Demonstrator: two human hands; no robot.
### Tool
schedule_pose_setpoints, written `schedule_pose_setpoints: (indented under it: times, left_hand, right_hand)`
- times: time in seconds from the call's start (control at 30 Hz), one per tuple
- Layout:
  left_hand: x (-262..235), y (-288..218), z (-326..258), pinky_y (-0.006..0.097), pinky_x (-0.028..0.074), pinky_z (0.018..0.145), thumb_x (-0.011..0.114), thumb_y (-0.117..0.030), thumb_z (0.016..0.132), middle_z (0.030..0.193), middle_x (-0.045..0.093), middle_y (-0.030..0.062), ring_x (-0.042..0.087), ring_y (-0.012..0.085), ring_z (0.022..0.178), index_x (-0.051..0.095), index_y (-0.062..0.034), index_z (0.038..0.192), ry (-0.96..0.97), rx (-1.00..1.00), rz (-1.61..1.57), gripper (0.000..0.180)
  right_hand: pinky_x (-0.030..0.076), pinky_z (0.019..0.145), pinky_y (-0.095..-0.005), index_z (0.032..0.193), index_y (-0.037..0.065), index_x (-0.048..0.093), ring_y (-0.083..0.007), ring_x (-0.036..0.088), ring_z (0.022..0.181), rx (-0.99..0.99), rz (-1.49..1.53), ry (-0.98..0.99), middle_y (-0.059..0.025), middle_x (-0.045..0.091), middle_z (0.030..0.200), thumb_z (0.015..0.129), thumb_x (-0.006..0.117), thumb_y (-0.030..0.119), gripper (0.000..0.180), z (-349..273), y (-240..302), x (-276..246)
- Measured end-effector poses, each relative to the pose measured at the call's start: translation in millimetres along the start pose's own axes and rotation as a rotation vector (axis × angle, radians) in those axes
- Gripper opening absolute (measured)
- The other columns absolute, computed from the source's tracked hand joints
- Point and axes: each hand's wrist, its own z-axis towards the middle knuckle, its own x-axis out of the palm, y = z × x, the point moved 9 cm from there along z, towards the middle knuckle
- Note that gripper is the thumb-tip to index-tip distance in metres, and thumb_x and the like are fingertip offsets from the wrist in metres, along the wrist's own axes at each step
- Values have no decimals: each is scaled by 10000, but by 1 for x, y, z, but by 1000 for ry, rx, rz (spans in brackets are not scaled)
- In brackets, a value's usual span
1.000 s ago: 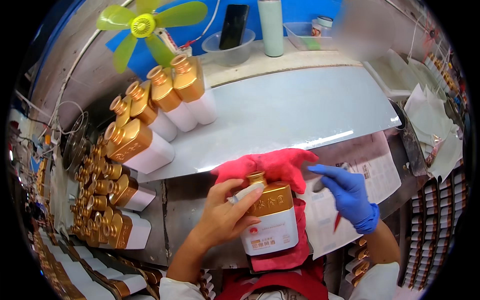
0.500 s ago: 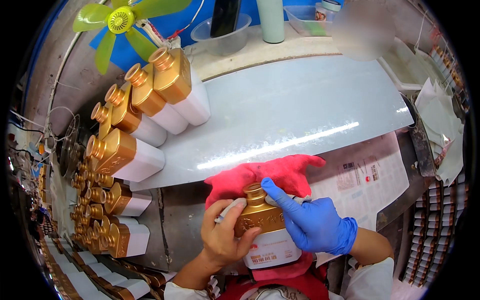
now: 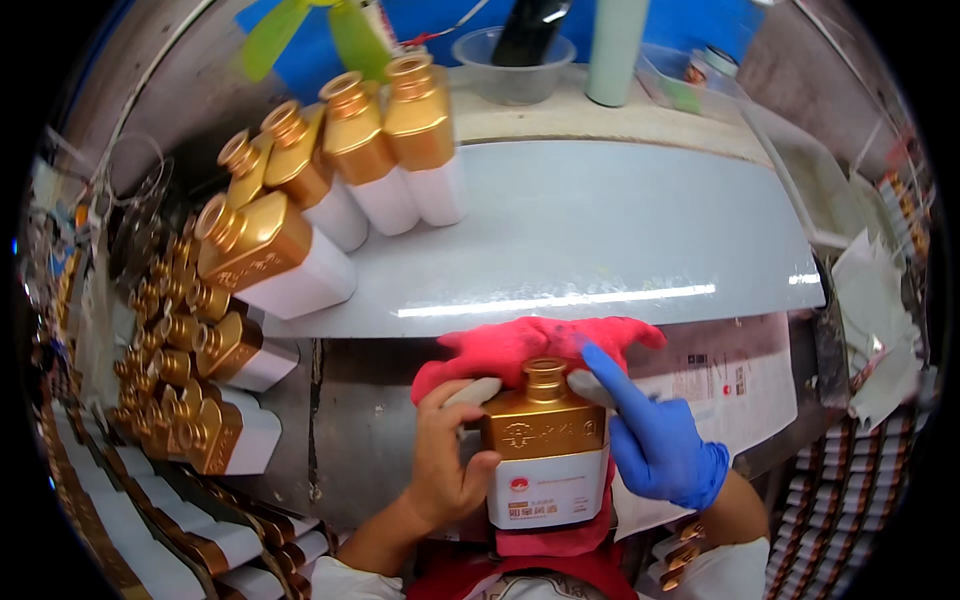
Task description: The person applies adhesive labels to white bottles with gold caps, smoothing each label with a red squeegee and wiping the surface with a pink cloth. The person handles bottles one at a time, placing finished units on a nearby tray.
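Observation:
A gold-and-white bottle (image 3: pixel 545 430) stands before me, neck up and printed front toward me, at the near side of a bunched pink-red cloth (image 3: pixel 480 352). My bare left hand (image 3: pixel 440 465) is closed against its left side, thumb at the front. At the right side, my right hand (image 3: pixel 665 450), in a blue glove, curls against the bottle with the index finger stretched forward past the shoulder. Small grey pieces show at both hands beside the bottle's shoulders; whether they are cloth or finger covers I cannot tell.
Several gold-topped bottles (image 3: pixel 345 150) stand along the left of a grey board (image 3: pixel 600 220), with more stacked below (image 3: pixel 235 350). Newspaper (image 3: pixel 745 375) lies at the right. Behind are a clear bowl (image 3: pixel 515 75), a pale green cylinder (image 3: pixel 615 50) and green fan blades (image 3: pixel 360 38).
The bottle has turned more upright, its printed front now more fully visible. Both hands have shifted slightly outward around it. The view has tilted and moved, so the surroundings sit differently.

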Motion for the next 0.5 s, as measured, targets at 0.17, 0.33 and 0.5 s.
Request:
schedule_pose_setpoints:
  times: [0.17,0.33,0.5]
  left_hand:
    - [-12,-7,-65,435,442,929,728,-441,792,1227,518,230,486,349,1137,483,-57,1077,-133,70,-32,537]
    - [5,-41,-83,466,448,913,850,-428,637,1192,432,189,460,325,1108,528,-152,1039,5,249,91,585]
    - [6,-31,-94,451,460,923,759,-188,687,1162,474,174,470,321,1126,582,-140,1111,-89,168,110,462]
  right_hand:
    - [473,487,-324,1487,177,266,-255,640,628,-207,-384,176,-132,621,1174,757,524,31,788,5,26,19]
    - [444,427,-350,1451,157,326,-249,630,600,-175,-786,415,-100,617,957,785,537,57,706,40,45,55]
    - [468,489,-377,1278,110,461,-301,621,647,-248,-598,322,-116,595,900,813,539,87,473,60,68,41]
